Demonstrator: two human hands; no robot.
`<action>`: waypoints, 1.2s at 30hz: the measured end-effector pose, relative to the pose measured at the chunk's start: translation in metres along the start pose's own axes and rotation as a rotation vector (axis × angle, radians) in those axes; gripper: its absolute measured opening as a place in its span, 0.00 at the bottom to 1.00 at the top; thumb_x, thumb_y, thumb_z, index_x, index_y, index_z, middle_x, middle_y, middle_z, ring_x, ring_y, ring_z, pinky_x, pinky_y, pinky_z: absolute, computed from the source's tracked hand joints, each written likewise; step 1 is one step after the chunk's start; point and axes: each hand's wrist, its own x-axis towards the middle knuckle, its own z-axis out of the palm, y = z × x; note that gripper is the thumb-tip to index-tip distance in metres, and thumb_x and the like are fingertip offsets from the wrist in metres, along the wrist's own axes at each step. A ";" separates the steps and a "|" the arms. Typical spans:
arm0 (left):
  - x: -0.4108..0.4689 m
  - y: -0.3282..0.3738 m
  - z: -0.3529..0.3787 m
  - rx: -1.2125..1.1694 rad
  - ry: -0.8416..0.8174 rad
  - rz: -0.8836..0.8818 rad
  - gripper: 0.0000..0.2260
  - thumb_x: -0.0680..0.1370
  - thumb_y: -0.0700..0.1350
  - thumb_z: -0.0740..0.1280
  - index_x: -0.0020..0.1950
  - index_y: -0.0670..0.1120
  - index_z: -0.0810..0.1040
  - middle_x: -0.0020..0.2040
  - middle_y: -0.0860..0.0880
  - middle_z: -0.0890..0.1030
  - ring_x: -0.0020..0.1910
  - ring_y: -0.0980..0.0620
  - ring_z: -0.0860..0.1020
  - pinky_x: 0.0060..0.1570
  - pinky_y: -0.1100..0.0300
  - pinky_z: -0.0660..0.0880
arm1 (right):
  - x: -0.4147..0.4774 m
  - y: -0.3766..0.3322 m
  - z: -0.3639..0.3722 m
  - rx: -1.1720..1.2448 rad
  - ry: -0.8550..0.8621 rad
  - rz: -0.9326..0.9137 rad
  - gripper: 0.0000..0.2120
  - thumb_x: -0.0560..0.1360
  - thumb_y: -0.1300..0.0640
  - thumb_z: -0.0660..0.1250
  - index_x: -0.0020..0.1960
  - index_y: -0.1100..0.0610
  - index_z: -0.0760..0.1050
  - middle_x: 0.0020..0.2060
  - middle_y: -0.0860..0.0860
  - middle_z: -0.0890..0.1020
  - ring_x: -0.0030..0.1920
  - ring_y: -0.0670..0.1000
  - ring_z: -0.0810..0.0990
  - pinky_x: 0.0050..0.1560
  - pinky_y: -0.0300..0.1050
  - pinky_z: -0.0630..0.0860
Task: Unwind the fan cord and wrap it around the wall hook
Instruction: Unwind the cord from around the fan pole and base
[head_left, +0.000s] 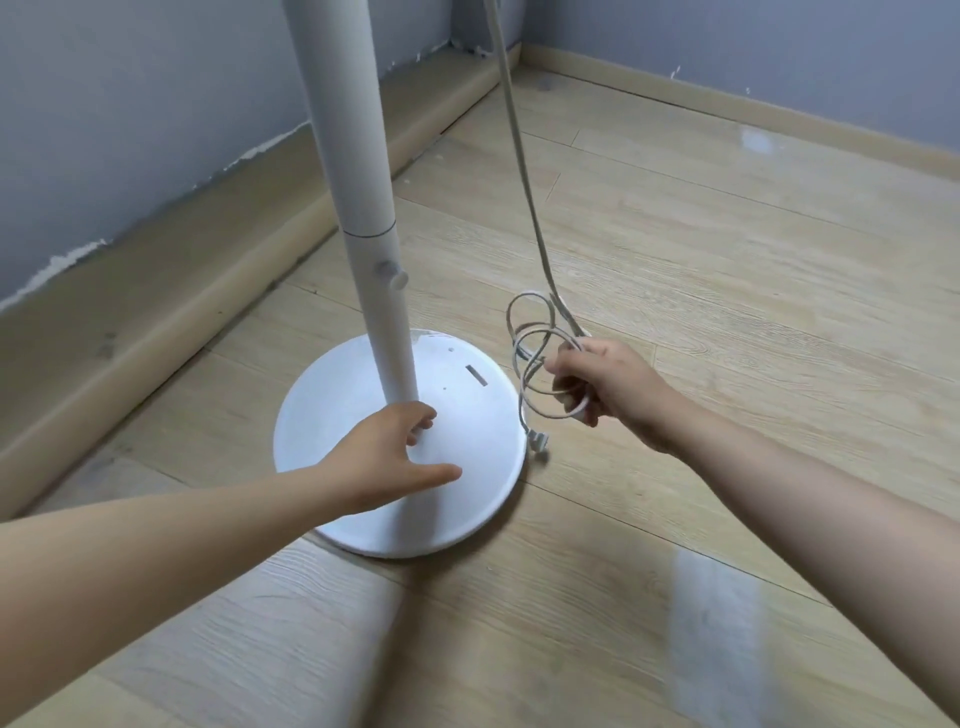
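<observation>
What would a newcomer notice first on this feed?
The tall white fan pole stands at centre on its round base, with the left hand curled round its foot. Right of the base, the right hand holds loose loops of cord, one strand running up out of frame and the plug dangling near the base's edge.

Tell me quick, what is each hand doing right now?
Left hand: fingers curled round the foot of the fan pole.
Right hand: holding loops of the cord.
</observation>
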 end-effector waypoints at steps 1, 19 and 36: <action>0.000 0.001 -0.001 -0.013 0.000 0.007 0.31 0.68 0.55 0.76 0.67 0.47 0.70 0.61 0.54 0.75 0.57 0.53 0.76 0.56 0.56 0.76 | -0.001 -0.006 -0.002 0.058 -0.001 0.025 0.12 0.77 0.62 0.62 0.34 0.57 0.69 0.24 0.51 0.73 0.22 0.48 0.68 0.22 0.37 0.63; 0.001 -0.003 -0.008 -0.162 0.151 -0.025 0.09 0.78 0.43 0.66 0.37 0.48 0.77 0.36 0.52 0.84 0.33 0.50 0.82 0.33 0.59 0.79 | -0.003 -0.028 0.009 0.104 -0.158 0.052 0.08 0.78 0.60 0.62 0.40 0.56 0.69 0.30 0.51 0.75 0.26 0.48 0.70 0.24 0.37 0.66; 0.006 -0.066 -0.017 -0.163 0.186 -0.310 0.08 0.75 0.43 0.68 0.37 0.44 0.78 0.32 0.50 0.83 0.31 0.51 0.81 0.38 0.54 0.79 | 0.050 0.068 0.065 -0.427 0.007 0.163 0.06 0.73 0.61 0.67 0.47 0.63 0.77 0.35 0.50 0.80 0.28 0.47 0.78 0.29 0.35 0.71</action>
